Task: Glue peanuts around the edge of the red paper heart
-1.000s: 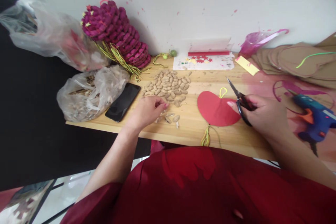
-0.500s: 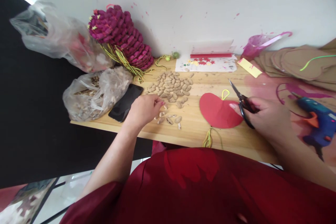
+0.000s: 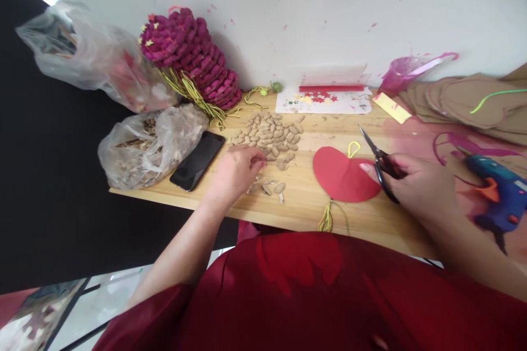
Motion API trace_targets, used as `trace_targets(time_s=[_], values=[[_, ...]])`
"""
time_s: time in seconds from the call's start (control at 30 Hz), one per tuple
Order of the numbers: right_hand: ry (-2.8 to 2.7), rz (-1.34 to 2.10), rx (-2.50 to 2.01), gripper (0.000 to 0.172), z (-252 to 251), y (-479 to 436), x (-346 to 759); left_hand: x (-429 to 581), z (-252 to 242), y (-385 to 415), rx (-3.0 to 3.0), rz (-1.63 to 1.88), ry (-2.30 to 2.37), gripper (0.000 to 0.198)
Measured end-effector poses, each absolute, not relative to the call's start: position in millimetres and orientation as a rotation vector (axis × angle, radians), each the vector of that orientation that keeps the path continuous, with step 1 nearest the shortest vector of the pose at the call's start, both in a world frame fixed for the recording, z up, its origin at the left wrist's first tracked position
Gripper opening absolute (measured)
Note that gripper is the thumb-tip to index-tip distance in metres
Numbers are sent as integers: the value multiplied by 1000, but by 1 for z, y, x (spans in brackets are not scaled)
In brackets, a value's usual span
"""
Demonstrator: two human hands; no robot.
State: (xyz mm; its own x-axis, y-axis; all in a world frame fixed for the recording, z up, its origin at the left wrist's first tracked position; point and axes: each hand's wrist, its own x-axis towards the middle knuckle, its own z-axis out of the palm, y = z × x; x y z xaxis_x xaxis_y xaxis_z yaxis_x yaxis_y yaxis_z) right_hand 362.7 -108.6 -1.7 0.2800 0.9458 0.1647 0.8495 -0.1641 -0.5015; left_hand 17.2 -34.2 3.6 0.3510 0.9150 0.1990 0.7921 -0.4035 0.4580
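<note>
in the middle of the frame the left hand (image 3: 236,167) touches the shells (image 3: 269,134), grip not clear, and to its right the right hand (image 3: 415,184) is closed around scissors (image 3: 373,148) beside the red paper (image 3: 341,178).

The heart-shaped card (image 3: 343,175) is plain red, with a yellow loop (image 3: 353,148) at its far edge and a yellow-green tassel (image 3: 325,219) at its near tip. The scissors (image 3: 381,162) have black handles and grey blades. The heap of shells (image 3: 269,134) is pale beige on the light, wood-grained surface (image 3: 304,203). Left of it, the phone (image 3: 197,160) is glossy black. The scaled ornament (image 3: 191,57) is magenta, dotted with yellow stars. At the right, the glue gun (image 3: 500,192) is blue with an orange trigger.
</note>
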Motion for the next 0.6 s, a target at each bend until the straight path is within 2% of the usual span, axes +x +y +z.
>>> trace_targets(time_s=[0.13, 0.3, 0.6], values=[[-1598, 254, -2030, 66, 0, -109, 361, 22, 7, -46, 2352, 726, 1468, 8], [-1583, 242, -2029, 68, 1, -108, 358, 27, 11, -72, 2350, 624, 1220, 6], [-1606, 250, -1989, 64, 2, -109, 359, 34, 2, -86, 2323, 584, 1368, 4]])
